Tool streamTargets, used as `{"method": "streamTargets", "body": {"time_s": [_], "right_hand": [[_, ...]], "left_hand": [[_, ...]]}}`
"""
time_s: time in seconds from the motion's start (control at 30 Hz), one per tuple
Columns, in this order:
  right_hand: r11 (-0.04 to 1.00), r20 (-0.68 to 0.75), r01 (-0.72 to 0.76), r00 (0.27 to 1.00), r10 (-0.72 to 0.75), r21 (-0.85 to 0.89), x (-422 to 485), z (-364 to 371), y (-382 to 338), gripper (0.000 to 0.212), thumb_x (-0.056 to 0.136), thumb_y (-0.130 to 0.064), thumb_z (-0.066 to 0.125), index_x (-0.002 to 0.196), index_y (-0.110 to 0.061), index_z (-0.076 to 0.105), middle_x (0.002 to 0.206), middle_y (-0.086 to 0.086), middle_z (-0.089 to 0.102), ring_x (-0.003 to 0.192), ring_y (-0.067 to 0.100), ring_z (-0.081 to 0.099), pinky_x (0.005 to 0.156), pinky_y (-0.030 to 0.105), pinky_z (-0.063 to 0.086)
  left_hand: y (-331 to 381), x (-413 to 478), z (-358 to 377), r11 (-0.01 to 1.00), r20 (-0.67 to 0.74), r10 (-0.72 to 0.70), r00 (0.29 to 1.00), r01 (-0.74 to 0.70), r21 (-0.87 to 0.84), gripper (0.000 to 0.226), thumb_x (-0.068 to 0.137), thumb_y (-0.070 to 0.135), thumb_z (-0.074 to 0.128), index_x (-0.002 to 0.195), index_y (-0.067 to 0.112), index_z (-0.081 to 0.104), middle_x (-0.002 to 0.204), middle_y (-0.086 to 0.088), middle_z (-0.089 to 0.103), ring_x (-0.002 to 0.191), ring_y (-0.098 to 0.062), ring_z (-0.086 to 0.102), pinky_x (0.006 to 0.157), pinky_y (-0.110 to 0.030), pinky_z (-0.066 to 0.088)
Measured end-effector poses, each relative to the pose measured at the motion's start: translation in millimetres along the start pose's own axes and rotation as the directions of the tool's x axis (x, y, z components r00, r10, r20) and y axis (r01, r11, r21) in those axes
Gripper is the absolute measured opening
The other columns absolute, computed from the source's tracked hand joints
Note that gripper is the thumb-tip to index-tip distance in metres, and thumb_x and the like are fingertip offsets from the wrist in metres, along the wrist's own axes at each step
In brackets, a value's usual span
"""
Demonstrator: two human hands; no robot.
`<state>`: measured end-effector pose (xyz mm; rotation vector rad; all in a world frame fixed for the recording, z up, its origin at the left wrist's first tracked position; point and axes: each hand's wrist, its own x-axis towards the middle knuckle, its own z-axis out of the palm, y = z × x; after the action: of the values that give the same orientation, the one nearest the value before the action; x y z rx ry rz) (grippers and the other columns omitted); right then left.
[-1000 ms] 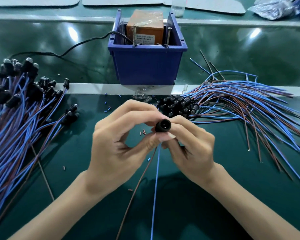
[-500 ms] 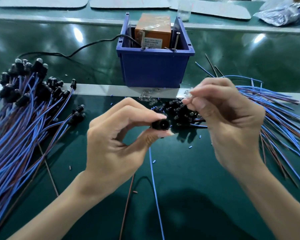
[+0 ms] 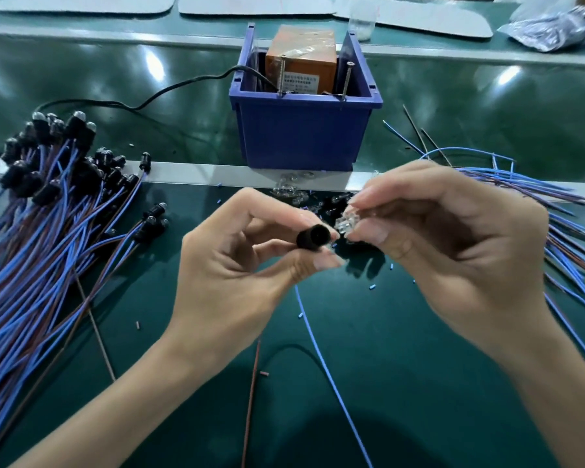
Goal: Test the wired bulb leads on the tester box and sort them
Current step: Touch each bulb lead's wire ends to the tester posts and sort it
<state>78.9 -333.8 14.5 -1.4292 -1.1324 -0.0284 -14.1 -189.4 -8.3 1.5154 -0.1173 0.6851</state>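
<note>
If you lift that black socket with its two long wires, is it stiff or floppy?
Probably floppy: from the black socket the blue wire and brown wire trail in loose curves over the mat. Likely light: the left hand merely pinches it. Being round, it might roll, though the wires should check that.

One blue bin (image 3: 301, 136) holds one orange box (image 3: 301, 45) and two upright screws (image 3: 282, 76); one black cable (image 3: 169, 92) runs into it. Two heaps of wired leads (image 3: 48, 231) lie left and right, too many to count. The left hand (image 3: 230, 275) pinches one black socket (image 3: 309, 238), the right hand (image 3: 453, 251) a few clear bulbs (image 3: 347, 222).
</note>
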Motion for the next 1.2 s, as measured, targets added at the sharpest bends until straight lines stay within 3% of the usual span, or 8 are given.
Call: {"method": "streamTargets", "body": {"time_s": [0.23,0.43,0.57,0.7,0.83,0.93,1.03,1.2], "right_hand": [[0.999,0.009,0.005,1.0,-0.005,-0.049,0.4,-2.0,5.2,0.02,0.084,-0.003,0.066,0.1,-0.014,0.061,0.093,0.007,0.065,0.08,0.019,0.065,0.072,0.025,0.051],[1.0,-0.002,0.01,1.0,-0.01,-0.01,0.7,-2.3,5.9,0.023,0.083,0.002,0.066,0.099,-0.013,0.061,0.094,0.008,0.065,0.08,0.019,0.064,0.073,0.024,0.05],[1.0,0.05,0.001,0.999,0.0,-0.02,0.9,-2.2,7.1,0.019,0.082,0.002,0.067,0.097,-0.01,0.064,0.094,0.01,0.066,0.083,0.023,0.066,0.073,0.027,0.052],[0.999,0.088,-0.031,0.996,0.033,-0.026,0.7,0.6,6.4,0.018,0.081,0.0,0.068,0.098,-0.007,0.066,0.093,0.012,0.067,0.082,0.023,0.067,0.072,0.025,0.052],[0.994,0.093,-0.02,0.995,0.03,-0.109,1.9,1.3,2.4,0.013,0.081,-0.004,0.07,0.094,-0.006,0.069,0.09,0.008,0.068,0.08,0.015,0.067,0.071,0.019,0.05],[0.991,0.041,-0.119,0.992,0.122,-0.068,1.3,6.1,0.1,0.02,0.077,-0.01,0.072,0.097,-0.012,0.068,0.088,0.003,0.069,0.076,0.009,0.067,0.071,0.017,0.051],[0.978,0.007,-0.14,0.99,0.143,-0.154,0.5,7.6,-1.3,0.012,0.078,-0.015,0.073,0.09,-0.014,0.072,0.079,-0.003,0.07,0.068,0.003,0.065,0.065,0.015,0.05],[0.911,0.07,0.022,0.998,0.008,-0.411,2.5,1.7,-2.0,0.007,0.08,-0.013,0.074,0.081,-0.007,0.075,0.071,0.001,0.07,0.063,0.009,0.062,0.058,0.021,0.049]], "left_hand": [[-0.5,1.3,1.3,0.988,-0.015,-0.148,0.989,0.148,0.033,0.018,0.072,0.021,0.073,0.089,0.026,0.077,0.084,0.008,0.074,0.079,-0.005,0.067,0.073,-0.014,0.051],[-0.2,0.9,1.8,0.975,-0.014,-0.214,0.977,0.215,0.064,0.018,0.078,0.029,0.065,0.092,0.033,0.076,0.088,0.012,0.073,0.084,-0.006,0.068,0.08,-0.019,0.052],[1.3,0.8,3.8,0.971,-0.016,-0.217,0.976,0.218,0.098,0.01,0.08,0.028,0.071,0.088,0.024,0.067,0.076,0.007,0.07,0.072,-0.009,0.069,0.068,-0.019,0.054],[3.6,-1.8,6.3,0.965,-0.015,-0.228,0.974,0.228,0.132,0.006,0.084,0.021,0.059,0.087,0.019,0.063,0.073,0.006,0.071,0.07,-0.008,0.07,0.056,-0.018,0.052],[4.5,-3.6,6.2,0.958,-0.019,-0.224,0.974,0.224,0.181,0.005,0.084,0.019,0.058,0.085,0.017,0.062,0.068,0.007,0.069,0.065,-0.007,0.068,0.051,-0.016,0.047],[5.0,-2.4,6.2,0.959,-0.033,-0.198,0.98,0.201,0.2,0.003,0.084,0.016,0.059,0.083,0.014,0.06,0.067,0.002,0.068,0.055,-0.001,0.062,0.053,-0.008,0.042],[5.9,-2.2,5.1,0.956,-0.044,-0.201,0.979,0.205,0.21,0.002,0.082,0.015,0.061,0.081,0.015,0.061,0.066,0.004,0.067,0.054,-0.002,0.061,0.054,-0.006,0.04],[7.4,-4.2,7.0,0.932,-0.031,-0.216,0.976,0.216,0.291,0.004,0.079,0.016,0.063,0.077,0.019,0.061,0.065,0.009,0.066,0.055,-0.003,0.062,0.057,-0.01,0.044]]}}
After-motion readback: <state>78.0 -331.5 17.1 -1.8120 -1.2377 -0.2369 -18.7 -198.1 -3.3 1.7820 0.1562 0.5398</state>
